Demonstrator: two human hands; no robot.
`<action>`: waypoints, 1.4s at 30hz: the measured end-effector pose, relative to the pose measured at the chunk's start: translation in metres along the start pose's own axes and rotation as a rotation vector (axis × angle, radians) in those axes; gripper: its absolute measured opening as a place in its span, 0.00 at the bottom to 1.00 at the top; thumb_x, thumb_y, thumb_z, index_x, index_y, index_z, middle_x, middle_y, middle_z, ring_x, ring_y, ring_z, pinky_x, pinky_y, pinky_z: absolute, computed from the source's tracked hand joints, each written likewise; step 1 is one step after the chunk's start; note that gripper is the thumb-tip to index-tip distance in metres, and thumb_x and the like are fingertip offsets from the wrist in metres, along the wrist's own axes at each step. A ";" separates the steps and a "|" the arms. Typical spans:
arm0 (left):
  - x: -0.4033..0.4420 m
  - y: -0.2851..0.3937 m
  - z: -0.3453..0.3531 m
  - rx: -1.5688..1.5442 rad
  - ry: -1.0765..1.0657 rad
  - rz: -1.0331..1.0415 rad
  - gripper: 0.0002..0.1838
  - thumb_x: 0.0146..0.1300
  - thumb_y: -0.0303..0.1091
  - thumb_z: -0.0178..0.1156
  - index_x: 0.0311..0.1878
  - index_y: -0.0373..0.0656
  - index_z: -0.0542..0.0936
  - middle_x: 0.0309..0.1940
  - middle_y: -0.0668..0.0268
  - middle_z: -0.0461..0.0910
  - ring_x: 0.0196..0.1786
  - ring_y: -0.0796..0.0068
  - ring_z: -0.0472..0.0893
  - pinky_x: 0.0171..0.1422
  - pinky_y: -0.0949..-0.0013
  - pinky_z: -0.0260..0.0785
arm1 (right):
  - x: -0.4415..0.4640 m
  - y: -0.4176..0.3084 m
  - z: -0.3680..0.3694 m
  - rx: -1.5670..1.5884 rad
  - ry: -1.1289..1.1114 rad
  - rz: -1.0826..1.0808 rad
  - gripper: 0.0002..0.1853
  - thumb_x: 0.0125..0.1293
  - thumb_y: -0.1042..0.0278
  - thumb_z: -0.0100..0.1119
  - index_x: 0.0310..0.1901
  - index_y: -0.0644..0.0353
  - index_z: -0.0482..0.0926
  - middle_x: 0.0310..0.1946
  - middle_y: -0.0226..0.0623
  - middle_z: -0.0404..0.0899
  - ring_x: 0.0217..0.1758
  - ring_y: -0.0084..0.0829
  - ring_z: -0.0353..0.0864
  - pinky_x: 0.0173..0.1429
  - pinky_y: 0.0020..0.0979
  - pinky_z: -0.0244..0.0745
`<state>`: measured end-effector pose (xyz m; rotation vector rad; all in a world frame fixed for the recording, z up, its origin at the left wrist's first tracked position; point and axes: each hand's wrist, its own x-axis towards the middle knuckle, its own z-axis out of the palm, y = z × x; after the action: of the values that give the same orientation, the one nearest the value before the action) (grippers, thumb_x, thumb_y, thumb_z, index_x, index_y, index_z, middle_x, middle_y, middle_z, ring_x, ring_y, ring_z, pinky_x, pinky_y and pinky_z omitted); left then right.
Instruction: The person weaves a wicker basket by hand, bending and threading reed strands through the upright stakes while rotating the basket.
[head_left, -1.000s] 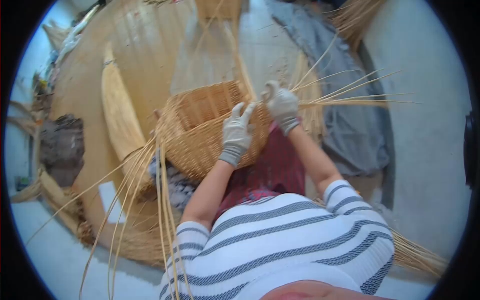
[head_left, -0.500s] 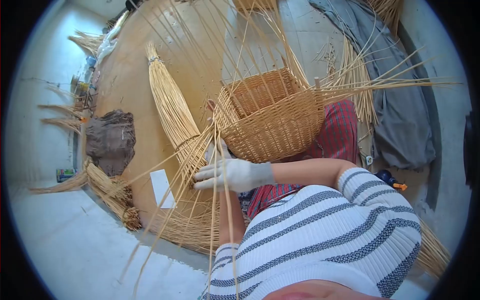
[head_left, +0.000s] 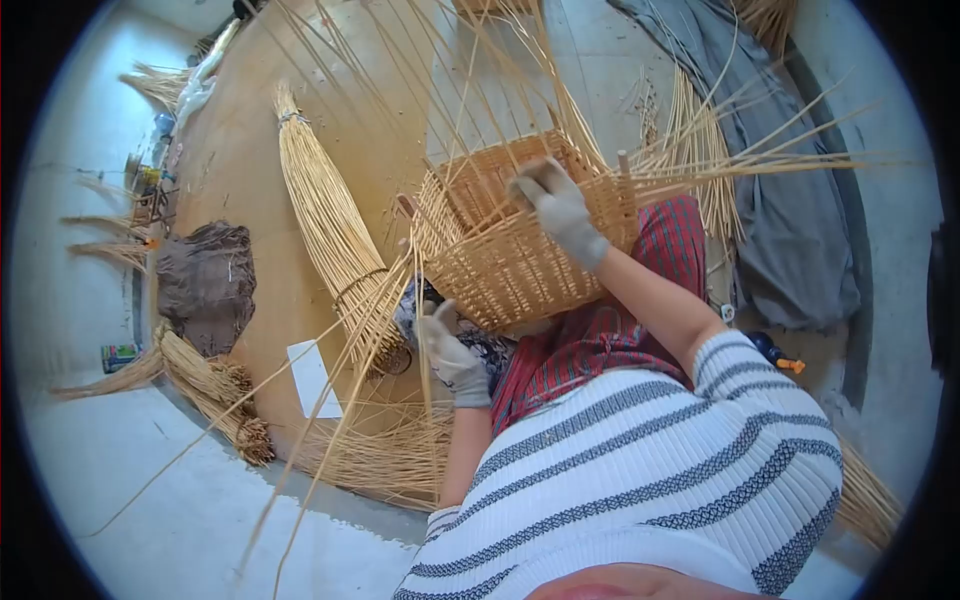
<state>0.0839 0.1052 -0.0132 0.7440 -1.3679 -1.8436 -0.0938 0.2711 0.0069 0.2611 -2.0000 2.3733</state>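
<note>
One rectangular woven wicker basket [head_left: 525, 265] sits at the person's lap, partly over the red plaid cloth [head_left: 665, 250], its open top showing and long loose strands spreading from its rim and corners. Above its near wall, the gloved right hand [head_left: 560, 205] reaches in from the right, forearm slanting up and leftward, fingers bent over the opening; blur hides whether they grip anything. Below the basket's left corner, the gloved left hand [head_left: 455, 355] points upward on a raised forearm, beside hanging strands [head_left: 423, 345]; whether its fingers close on one, I cannot tell. Left of the basket lies a tied bundle of straw-coloured rods [head_left: 325, 205], with a white rectangular sheet [head_left: 314, 380] near its lower end. Grey fabric [head_left: 790, 220] spreads at the right, next to loose pale rods [head_left: 705, 150].
</note>
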 end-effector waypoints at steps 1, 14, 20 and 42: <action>0.000 -0.018 -0.005 0.371 -0.179 0.248 0.21 0.80 0.45 0.46 0.63 0.39 0.71 0.47 0.58 0.80 0.43 0.68 0.82 0.52 0.68 0.75 | -0.014 0.000 -0.006 0.272 -0.011 0.214 0.06 0.74 0.76 0.55 0.49 0.56 0.73 0.41 0.32 0.83 0.46 0.26 0.84 0.44 0.25 0.80; 0.079 -0.017 0.067 0.680 -0.467 -0.104 0.13 0.75 0.39 0.56 0.45 0.37 0.74 0.35 0.65 0.76 0.28 0.76 0.80 0.25 0.72 0.77 | 0.067 -0.011 0.089 -0.549 -0.307 -0.439 0.24 0.72 0.68 0.55 0.68 0.53 0.68 0.45 0.44 0.83 0.46 0.45 0.85 0.51 0.35 0.82; 0.051 -0.021 0.077 0.789 -0.171 0.492 0.27 0.67 0.28 0.62 0.69 0.42 0.68 0.53 0.50 0.82 0.53 0.51 0.83 0.59 0.58 0.75 | -0.030 0.021 -0.057 0.187 -0.017 0.158 0.13 0.75 0.68 0.56 0.58 0.55 0.74 0.41 0.33 0.83 0.40 0.25 0.83 0.42 0.32 0.80; -0.031 -0.022 0.171 1.104 -0.800 0.712 0.41 0.59 0.37 0.67 0.77 0.59 0.62 0.60 0.52 0.71 0.42 0.54 0.82 0.47 0.55 0.77 | 0.046 -0.030 -0.083 -0.803 0.105 -0.623 0.16 0.70 0.78 0.57 0.59 0.58 0.79 0.41 0.34 0.82 0.42 0.25 0.80 0.50 0.30 0.77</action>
<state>-0.0374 0.2288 0.0139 -0.1265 -2.7535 -0.6842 -0.1449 0.3537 0.0292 0.5863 -2.1918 1.1078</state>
